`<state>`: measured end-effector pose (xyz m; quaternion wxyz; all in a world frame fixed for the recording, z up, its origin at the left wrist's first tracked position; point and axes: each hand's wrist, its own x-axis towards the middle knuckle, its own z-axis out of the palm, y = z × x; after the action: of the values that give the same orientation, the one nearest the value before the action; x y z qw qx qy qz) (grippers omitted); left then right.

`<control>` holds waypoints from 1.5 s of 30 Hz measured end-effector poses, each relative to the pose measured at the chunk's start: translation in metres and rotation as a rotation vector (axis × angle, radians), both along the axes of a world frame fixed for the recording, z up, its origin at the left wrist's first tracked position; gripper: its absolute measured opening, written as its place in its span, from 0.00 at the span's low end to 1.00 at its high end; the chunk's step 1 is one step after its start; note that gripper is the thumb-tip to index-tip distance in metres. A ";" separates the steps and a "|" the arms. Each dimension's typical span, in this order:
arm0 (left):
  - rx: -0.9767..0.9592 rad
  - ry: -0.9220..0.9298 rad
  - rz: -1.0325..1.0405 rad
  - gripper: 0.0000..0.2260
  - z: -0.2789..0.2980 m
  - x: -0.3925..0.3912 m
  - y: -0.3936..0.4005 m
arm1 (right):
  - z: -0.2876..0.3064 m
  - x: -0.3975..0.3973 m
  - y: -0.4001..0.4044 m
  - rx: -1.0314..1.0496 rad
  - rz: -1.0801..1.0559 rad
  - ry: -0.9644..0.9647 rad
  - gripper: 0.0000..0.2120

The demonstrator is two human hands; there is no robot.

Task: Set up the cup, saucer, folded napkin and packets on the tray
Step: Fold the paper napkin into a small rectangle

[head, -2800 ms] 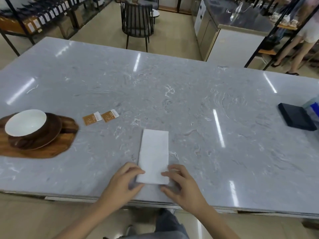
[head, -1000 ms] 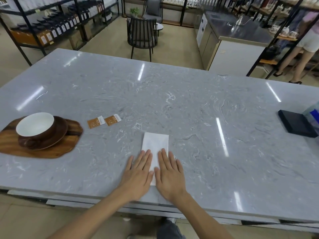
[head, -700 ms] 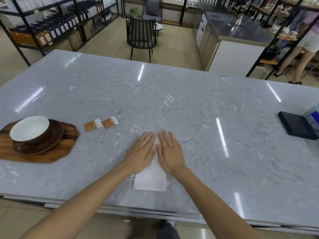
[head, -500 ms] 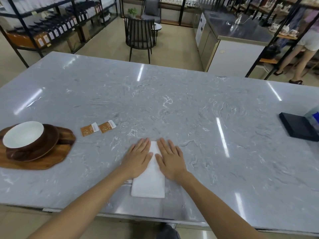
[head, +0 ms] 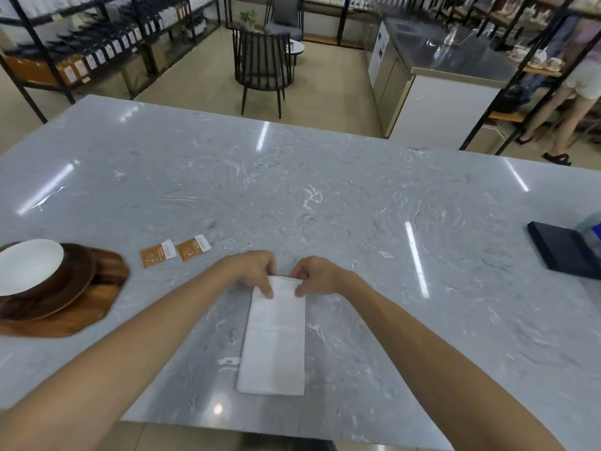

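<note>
Napkin lies lengthwise bottom-centre, left hand and right hand each pinching a far corner; tray sits mid-left, nearer the left.

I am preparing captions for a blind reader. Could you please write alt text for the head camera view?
Both hands, left hand and right hand, pinch the far edge of a folded white napkin on a grey marble table. At left, a white cup and saucer sit on a wooden tray, two packets beside it.
</note>
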<state>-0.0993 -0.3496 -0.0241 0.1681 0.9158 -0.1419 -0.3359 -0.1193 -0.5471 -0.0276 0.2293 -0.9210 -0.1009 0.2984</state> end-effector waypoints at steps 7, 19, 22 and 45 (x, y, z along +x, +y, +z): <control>-0.278 0.001 0.041 0.09 0.004 -0.003 0.019 | 0.015 0.004 -0.006 0.232 -0.135 0.104 0.06; -0.557 -0.541 0.064 0.06 0.022 -0.110 0.050 | 0.029 -0.106 -0.010 0.345 -0.118 -0.572 0.06; -0.593 -0.624 0.019 0.06 0.013 -0.138 0.052 | 0.014 -0.142 -0.008 0.393 -0.161 -0.666 0.07; -0.543 -0.675 0.105 0.11 -0.050 -0.209 0.055 | -0.034 -0.224 0.006 0.274 -0.158 -0.684 0.08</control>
<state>-0.3086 -0.2945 -0.0741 0.3638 0.9029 -0.2252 0.0405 -0.3429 -0.5414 -0.0619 0.3257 -0.9331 -0.1393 -0.0612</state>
